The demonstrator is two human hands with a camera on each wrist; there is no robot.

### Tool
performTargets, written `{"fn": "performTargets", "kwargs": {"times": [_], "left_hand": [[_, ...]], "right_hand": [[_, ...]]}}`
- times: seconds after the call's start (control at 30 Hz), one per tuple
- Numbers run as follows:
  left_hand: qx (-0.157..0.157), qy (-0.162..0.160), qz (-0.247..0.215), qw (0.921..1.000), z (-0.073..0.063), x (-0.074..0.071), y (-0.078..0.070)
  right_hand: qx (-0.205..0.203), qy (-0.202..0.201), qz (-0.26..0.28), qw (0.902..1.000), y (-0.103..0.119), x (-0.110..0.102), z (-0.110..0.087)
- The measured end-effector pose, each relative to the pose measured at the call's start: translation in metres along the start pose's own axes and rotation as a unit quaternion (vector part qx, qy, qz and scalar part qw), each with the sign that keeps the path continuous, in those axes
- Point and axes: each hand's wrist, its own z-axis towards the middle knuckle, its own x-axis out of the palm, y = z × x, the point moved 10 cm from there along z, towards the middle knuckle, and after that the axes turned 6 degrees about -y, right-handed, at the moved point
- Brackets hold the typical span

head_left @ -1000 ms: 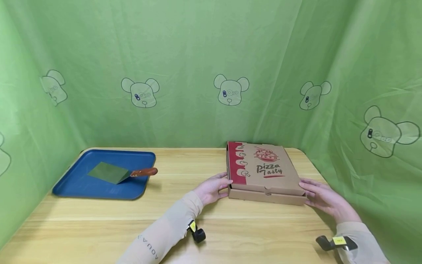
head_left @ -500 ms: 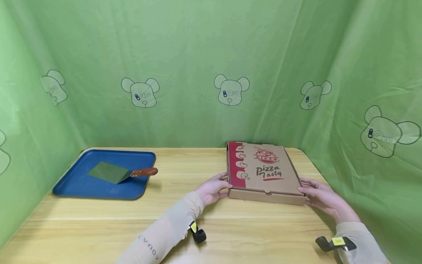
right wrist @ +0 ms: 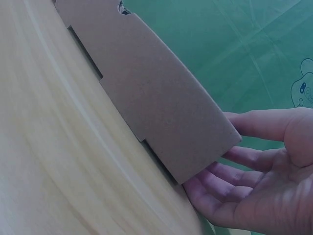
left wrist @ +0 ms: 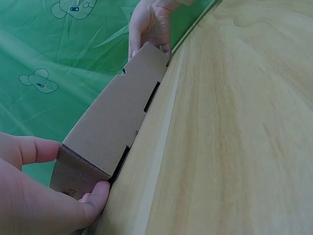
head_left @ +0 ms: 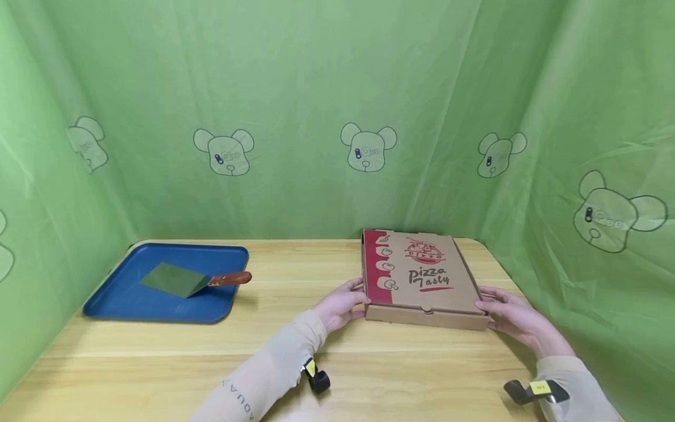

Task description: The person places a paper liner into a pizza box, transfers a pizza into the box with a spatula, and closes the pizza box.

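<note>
A brown cardboard pizza box [head_left: 427, 266] with a red printed strip lies on the right part of the table, its lid down over the front wall. My left hand [head_left: 340, 306] grips its front left corner. In the left wrist view, one finger lies at the upper edge and another at the bottom edge of that corner. My right hand [head_left: 519, 319] holds the front right corner. In the right wrist view, the right thumb [right wrist: 259, 125] touches the upper edge, with the other fingers against the side and lower corner. The box's inside is hidden.
A blue tray [head_left: 121, 299] stands at the table's left. On it lies a broad-bladed spatula [head_left: 176, 279], its wooden handle reaching past the tray's right rim. Green curtains [head_left: 295, 88] enclose the wooden table [head_left: 295, 264] at the back and both sides.
The lid's front edge has come down, and the gap above the front wall has narrowed. Both thumbs have shifted slightly with it. The box, tray and spatula stay in place.
</note>
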Motion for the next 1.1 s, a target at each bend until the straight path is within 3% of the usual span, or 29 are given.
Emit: {"fn": "performTargets", "kwargs": {"times": [0.33,0.6,0.87,1.1], "left_hand": [[-0.001,0.009,-0.017,0.9998,-0.001,-0.004,-0.001],[-0.036,-0.005,-0.006,0.9993,-0.004,-0.011,-0.01],[-0.005,0.029,-0.011,0.9995,-0.018,-0.01,-0.046],[0.042,0.048,-0.027,0.9976,-0.041,-0.014,-0.093]], "right_hand": [[0.0,0.002,-0.001,1.0,0.0,0.003,0.0],[-0.008,0.044,0.074,0.9963,0.007,0.005,-0.001],[-0.038,0.048,0.08,0.9949,0.021,0.001,-0.004],[-0.075,0.01,0.034,0.9966,0.041,-0.004,-0.004]]}}
